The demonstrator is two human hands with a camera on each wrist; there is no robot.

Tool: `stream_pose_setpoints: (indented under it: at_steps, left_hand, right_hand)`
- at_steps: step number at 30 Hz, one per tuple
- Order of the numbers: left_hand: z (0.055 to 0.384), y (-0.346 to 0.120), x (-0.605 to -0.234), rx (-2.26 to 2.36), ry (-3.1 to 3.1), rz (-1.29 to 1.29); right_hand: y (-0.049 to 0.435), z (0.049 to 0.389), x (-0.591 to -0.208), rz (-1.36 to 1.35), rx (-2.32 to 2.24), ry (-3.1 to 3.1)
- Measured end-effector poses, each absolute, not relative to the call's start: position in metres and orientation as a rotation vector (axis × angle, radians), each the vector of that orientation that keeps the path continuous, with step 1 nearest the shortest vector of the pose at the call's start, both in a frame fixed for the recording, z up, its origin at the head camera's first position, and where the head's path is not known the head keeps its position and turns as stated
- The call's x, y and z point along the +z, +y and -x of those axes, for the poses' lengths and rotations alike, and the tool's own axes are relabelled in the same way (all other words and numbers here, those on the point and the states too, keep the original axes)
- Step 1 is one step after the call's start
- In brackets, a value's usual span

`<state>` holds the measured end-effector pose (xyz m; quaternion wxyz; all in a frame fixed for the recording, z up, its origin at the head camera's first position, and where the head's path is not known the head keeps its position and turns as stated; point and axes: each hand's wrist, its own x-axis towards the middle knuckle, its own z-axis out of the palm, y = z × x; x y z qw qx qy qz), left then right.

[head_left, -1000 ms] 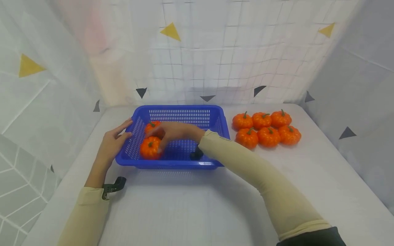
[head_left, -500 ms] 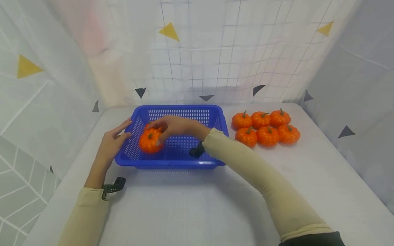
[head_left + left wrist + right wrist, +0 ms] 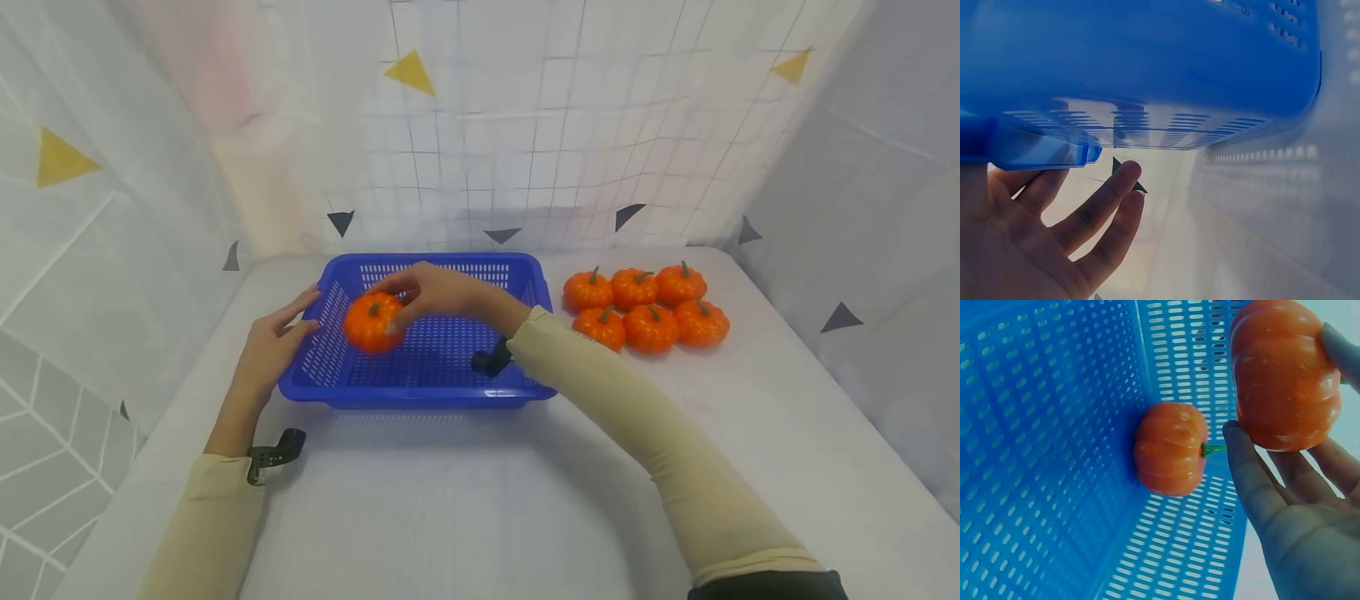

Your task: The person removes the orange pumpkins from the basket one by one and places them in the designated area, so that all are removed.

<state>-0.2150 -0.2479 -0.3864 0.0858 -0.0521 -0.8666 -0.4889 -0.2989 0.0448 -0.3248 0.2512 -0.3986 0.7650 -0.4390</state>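
My right hand [image 3: 442, 290] grips a small orange pumpkin [image 3: 367, 327] with a green stem, its fingers and thumb around the sides. The right wrist view shows this held pumpkin [image 3: 1285, 375] raised above the basket floor. A second pumpkin [image 3: 1169, 450] lies lower in the blue basket [image 3: 420, 394]; the held one and the hand hide it in the head view. My left hand [image 3: 264, 354] rests at the basket's left rim. In the left wrist view, that hand's fingers [image 3: 1094, 215] are spread and loosely extended beside the basket's outer wall.
Several orange pumpkins [image 3: 651, 330] stand in two rows on the white table [image 3: 420, 517], right of the basket. Dark wrist devices sit on both arms; the right one [image 3: 491, 358] hangs over the basket. White sheeting [image 3: 480, 150] encloses the back and sides.
My right hand has lifted the front pumpkin from the basket floor and carried it up and toward the back. My left hand stays at the rim.
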Motion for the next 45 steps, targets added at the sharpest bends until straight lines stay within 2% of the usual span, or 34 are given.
stream_pose_setpoints:
  at_steps: [16, 45]
  left_hand:
    - [0.216, -0.249, -0.387, -1.452, -2.589, 0.162]
    - [0.216, -0.249, -0.388, -1.449, -2.580, 0.166]
  right_hand:
    - [0.061, 0.283, -0.291, 1.048, -1.238, 2.223]
    - [0.133, 0.235, -0.272, 0.895, -1.434, 2.305]
